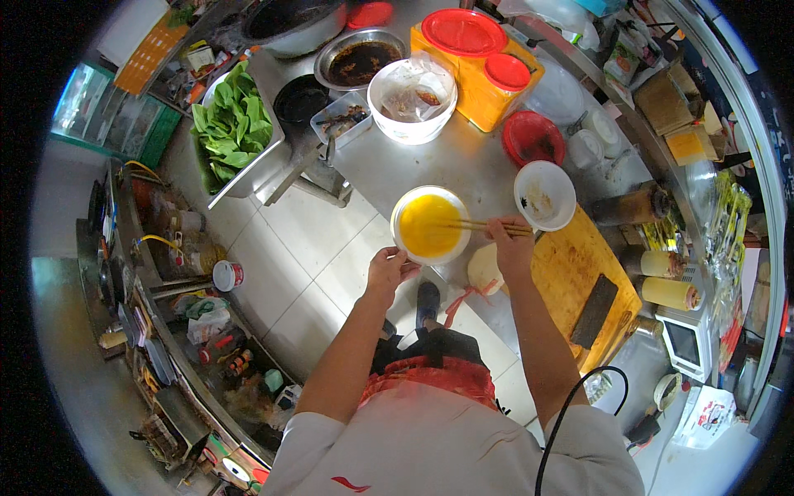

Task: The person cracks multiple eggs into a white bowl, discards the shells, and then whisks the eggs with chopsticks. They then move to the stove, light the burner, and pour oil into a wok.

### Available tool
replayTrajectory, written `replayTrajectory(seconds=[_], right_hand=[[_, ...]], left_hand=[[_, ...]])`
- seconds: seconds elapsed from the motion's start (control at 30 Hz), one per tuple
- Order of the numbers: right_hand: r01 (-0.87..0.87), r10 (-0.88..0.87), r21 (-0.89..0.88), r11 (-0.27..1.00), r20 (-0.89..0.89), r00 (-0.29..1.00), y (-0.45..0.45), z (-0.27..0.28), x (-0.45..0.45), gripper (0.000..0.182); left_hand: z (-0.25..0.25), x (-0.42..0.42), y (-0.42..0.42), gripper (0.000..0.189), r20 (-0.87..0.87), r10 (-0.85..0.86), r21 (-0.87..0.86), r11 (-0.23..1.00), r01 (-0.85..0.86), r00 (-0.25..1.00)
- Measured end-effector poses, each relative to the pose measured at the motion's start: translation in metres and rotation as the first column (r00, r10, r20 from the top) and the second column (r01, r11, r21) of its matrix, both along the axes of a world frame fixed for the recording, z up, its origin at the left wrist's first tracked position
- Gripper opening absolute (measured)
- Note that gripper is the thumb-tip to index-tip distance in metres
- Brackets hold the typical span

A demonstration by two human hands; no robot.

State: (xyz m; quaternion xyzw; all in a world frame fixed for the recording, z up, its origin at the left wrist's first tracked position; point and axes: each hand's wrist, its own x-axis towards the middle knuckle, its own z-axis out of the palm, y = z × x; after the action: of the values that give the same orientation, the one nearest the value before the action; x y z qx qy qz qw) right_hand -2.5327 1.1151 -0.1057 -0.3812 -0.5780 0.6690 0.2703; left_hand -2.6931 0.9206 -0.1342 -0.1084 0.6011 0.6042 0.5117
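In my left hand [392,271] is the rim of a white bowl [395,240], pinched between thumb and fingers and held near the table edge. Yellow beaten egg [428,232] fills much of it. My right hand [513,243] grips a pair of wooden chopsticks [474,225], whose tips dip into the egg. Just beyond the right hand stands another white bowl [549,186] with brownish residue inside. A pale round object with a red tie [486,268] sits below the chopsticks, partly hidden by my right hand and forearm.
A wooden cutting board [570,266] with a cleaver [594,310] lies to the right on the steel table [384,149]. Farther back stand a yellow container [474,93] with red lids and a white bowl holding a plastic bag [412,127]. Leafy greens [236,130] fill a steel sink at left.
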Motion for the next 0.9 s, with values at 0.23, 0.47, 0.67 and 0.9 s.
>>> replayTrajectory(seconds=[0.23, 0.47, 0.67, 0.9], right_hand=[[-0.028, 0.032, 0.093, 0.995, -0.046, 0.998, 0.007, 0.000, -0.019, 0.009], [0.012, -0.012, 0.023, 1.000, 0.002, 1.000, 0.007, 0.001, -0.014, 0.012], [0.013, -0.014, 0.023, 1.000, 0.027, 1.000, 0.006, 0.004, -0.004, 0.012], [-0.073, 0.063, 0.101, 0.992, 0.100, 0.993, -0.005, 0.010, -0.004, 0.010]], left_hand=[[-0.003, -0.003, -0.001, 0.036, -0.028, -0.037, 0.005, 0.999, 0.037, 0.999], [0.002, -0.001, 0.002, 0.036, 0.011, -0.014, 0.002, 1.000, 0.014, 1.000], [0.001, 0.001, 0.001, 0.037, -0.021, -0.026, 0.004, 1.000, 0.026, 0.999], [0.006, 0.002, 0.000, 0.036, -0.020, -0.027, -0.019, 0.999, 0.027, 0.999]])
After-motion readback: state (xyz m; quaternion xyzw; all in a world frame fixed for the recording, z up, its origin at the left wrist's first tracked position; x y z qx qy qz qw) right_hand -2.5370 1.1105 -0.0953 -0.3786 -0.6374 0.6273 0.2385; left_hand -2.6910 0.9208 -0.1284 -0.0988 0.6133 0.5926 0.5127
